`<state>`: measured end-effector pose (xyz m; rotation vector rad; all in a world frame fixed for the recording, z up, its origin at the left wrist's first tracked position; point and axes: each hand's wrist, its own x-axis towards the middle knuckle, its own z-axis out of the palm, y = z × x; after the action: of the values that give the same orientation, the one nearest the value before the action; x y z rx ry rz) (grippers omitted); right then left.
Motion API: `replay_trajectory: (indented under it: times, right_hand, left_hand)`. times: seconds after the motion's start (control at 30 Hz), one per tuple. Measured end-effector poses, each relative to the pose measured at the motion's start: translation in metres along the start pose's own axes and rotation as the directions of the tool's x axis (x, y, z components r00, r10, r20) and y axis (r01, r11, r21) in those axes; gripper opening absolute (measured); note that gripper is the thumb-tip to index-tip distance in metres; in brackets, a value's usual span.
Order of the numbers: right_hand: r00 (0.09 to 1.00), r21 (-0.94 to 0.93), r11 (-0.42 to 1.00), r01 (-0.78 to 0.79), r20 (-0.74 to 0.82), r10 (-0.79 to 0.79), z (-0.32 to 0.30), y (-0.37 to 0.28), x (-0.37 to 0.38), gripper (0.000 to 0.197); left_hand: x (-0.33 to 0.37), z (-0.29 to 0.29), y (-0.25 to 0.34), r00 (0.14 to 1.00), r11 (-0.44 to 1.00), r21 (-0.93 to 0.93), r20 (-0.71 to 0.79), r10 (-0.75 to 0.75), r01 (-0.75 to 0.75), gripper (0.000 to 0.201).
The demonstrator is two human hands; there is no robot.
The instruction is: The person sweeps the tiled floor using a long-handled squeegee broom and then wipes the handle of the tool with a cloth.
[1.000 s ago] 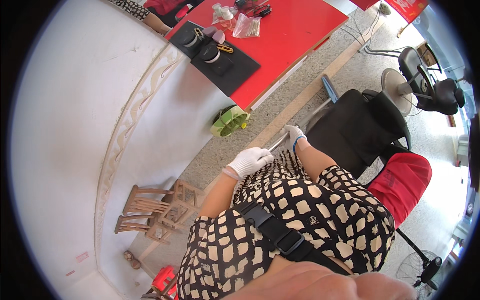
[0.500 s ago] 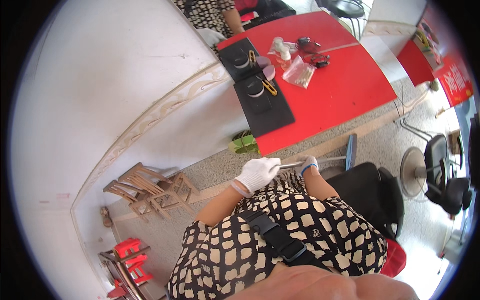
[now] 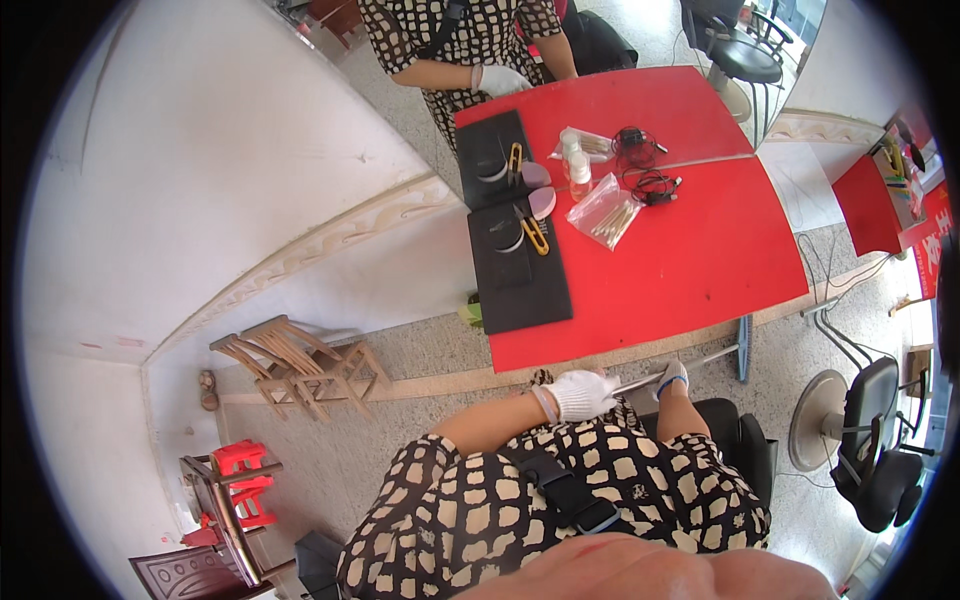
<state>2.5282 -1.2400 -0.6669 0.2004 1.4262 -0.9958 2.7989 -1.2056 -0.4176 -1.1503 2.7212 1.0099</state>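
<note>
Both my hands wear white knit gloves and grip a silver pole in front of the red table. My left hand is closed round the end nearer my body. Farther along to the right, my right hand wraps it, with a blue band at the wrist. The pole runs on to a flat blue head, beside the table's near right corner above the floor. Whether this is a mop or a squeegee I cannot tell.
On the red table lie a black mat, yellow-handled snips, a bag of cotton swabs, a bottle and cables. A mirror backs it. Wooden stools stand left, a black swivel chair right.
The view has tilted, so the table sits lower and more of the mirror reflection shows. In the picture, my hands and the pole have shifted right and down, both still gripping it.
</note>
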Motion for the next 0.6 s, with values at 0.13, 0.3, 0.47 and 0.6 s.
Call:
replay_trajectory:
  times: [0.13,0.3,0.47,0.6]
  right_hand:
    - [0.998,0.151,0.987,0.059,-0.001,-0.06,0.022,0.01,0.012,0.014]
    - [0.993,0.127,0.991,-0.037,0.115,0.022,0.058,0.042,-0.008,0.01]
    - [0.926,0.224,0.916,-0.334,0.26,0.274,0.08,0.068,-0.039,0.028]
    - [0.949,0.216,0.927,-0.307,0.139,0.282,0.098,0.073,-0.049,0.03]
  left_hand:
    - [-0.009,-0.016,-0.005,0.993,0.997,-0.052,-0.105,-0.062,0.057,0.033]
    - [-0.069,-0.023,-0.016,0.971,0.977,-0.061,-0.114,-0.211,0.205,0.032]
    - [-0.135,-0.032,-0.019,0.893,0.902,-0.23,-0.186,-0.409,0.365,0.029]
    - [-0.141,-0.023,-0.024,0.747,0.777,-0.498,-0.327,-0.578,0.384,0.02]
